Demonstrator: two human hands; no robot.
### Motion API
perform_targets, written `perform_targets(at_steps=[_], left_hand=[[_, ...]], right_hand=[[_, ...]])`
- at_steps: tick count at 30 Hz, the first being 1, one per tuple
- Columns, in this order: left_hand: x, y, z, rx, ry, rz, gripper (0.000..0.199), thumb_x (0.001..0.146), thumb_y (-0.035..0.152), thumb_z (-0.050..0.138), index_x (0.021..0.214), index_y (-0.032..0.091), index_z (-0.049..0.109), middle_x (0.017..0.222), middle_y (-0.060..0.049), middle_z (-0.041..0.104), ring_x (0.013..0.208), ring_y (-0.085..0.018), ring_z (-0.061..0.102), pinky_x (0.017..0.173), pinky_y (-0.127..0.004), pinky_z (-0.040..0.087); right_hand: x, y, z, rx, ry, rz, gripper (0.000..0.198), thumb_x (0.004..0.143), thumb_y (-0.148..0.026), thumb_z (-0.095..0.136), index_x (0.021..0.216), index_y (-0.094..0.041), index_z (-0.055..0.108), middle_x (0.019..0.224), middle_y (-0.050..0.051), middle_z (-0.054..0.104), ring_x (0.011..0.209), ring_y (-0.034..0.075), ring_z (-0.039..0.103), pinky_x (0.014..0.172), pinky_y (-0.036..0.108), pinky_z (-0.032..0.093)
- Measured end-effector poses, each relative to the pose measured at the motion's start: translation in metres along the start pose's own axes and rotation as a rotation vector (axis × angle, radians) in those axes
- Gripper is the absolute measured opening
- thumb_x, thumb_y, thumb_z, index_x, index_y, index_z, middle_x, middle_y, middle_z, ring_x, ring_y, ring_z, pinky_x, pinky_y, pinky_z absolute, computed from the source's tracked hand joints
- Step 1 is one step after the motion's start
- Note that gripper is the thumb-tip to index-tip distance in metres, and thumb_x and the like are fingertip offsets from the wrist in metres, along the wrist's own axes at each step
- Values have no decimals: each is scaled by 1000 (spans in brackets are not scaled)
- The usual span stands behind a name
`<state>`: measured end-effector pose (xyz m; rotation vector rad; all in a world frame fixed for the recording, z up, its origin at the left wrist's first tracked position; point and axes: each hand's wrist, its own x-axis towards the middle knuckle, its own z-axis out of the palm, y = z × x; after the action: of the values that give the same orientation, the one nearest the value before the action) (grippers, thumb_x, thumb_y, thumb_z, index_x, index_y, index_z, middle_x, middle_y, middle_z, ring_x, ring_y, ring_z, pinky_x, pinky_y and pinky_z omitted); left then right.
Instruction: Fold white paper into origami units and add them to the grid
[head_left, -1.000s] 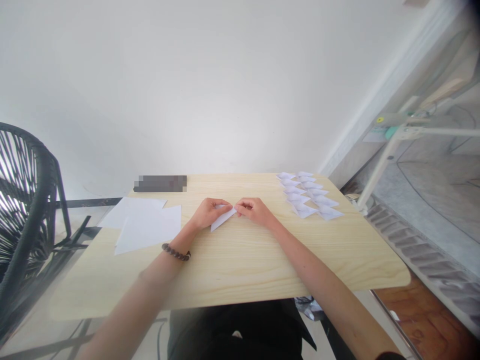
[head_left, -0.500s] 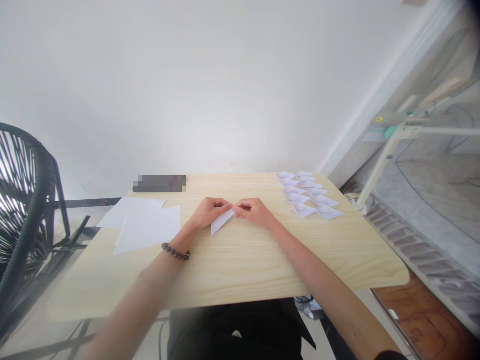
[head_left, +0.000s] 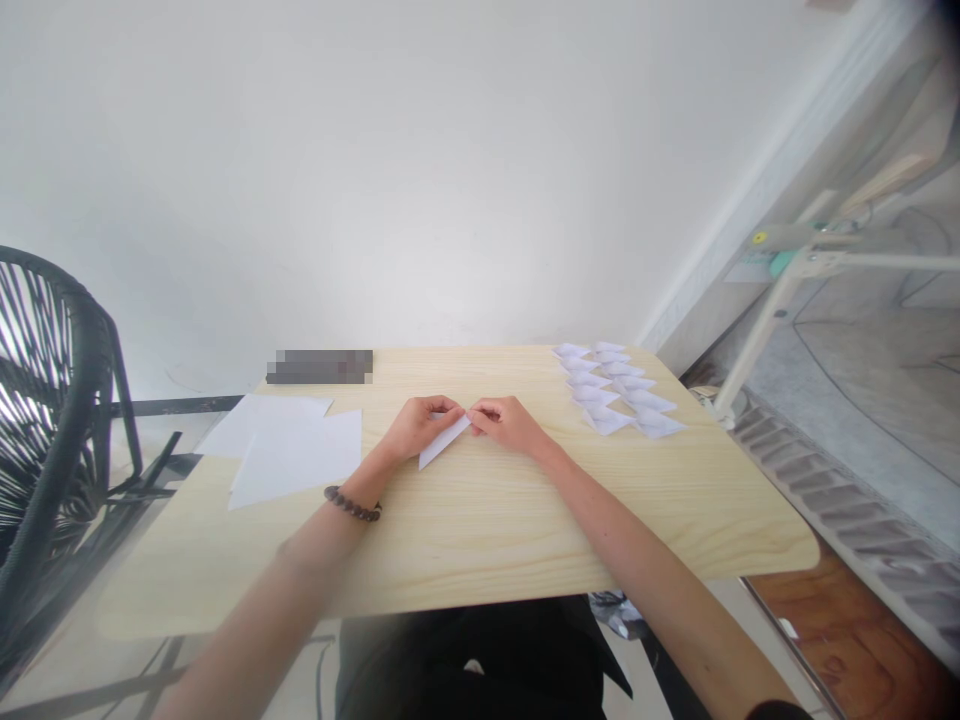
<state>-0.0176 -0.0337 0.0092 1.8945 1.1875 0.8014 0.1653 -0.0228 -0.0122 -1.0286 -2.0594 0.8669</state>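
Observation:
A small folded piece of white paper [head_left: 442, 442] is held between my two hands, just above the middle of the table. My left hand [head_left: 420, 425] pinches its upper edge between thumb and fingers, with the slanted lower part showing beneath. At the paper's right tip, my right hand [head_left: 506, 422] pinches with thumb and forefinger, close against the left fingertips. The fold inside the grip is hidden by the fingers. A dark bead bracelet circles my left wrist.
Loose white sheets [head_left: 300, 460] overlap at the table's left. Several folded white paper pieces [head_left: 604, 417] lie in two columns at the back right. A blurred-out dark object [head_left: 322, 367] sits at the back left of the wooden table [head_left: 480, 550]. A black woven chair [head_left: 82, 340] stands left.
The folded paper has tilted slightly, its lower tip shifting a little left and up. Both hands stay pinched on it in nearly the same place.

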Motion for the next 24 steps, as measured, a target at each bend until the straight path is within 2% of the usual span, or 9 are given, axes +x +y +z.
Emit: perform_targets(at_steps=[4, 9, 16, 24], left_hand=[[0, 0, 0, 12, 0, -6, 35, 76, 45, 48, 78, 14, 64, 76, -4, 66, 68, -16, 56, 57, -22, 40], [1, 1, 1, 12, -3, -21, 34, 73, 45, 50, 74, 14, 64, 71, -3, 64, 63, -14, 53, 52, -22, 38], [1, 3, 0, -19, 3, -12, 32, 73, 43, 49, 74, 14, 63, 73, -4, 64, 66, -15, 54, 55, -22, 39], [0, 4, 0, -22, 6, -15, 31, 73, 41, 50, 76, 14, 63, 75, -4, 65, 68, -16, 56, 58, -23, 40]], right_hand=[[0, -1, 0, -25, -3, -12, 24, 80, -26, 46, 66, -14, 61, 63, -1, 62, 50, 6, 44, 51, 18, 33], [-1, -1, 0, -28, -1, -29, 22, 80, -25, 46, 69, -14, 62, 63, -1, 62, 52, 7, 46, 53, 18, 34], [-1, -1, 0, 22, -4, -9, 21, 79, -23, 45, 67, -16, 61, 63, -1, 62, 57, 9, 51, 58, 20, 38], [-1, -1, -2, -28, 18, -46, 22, 78, -20, 44, 64, -15, 59, 63, -1, 62, 55, 8, 50, 56, 19, 36]])
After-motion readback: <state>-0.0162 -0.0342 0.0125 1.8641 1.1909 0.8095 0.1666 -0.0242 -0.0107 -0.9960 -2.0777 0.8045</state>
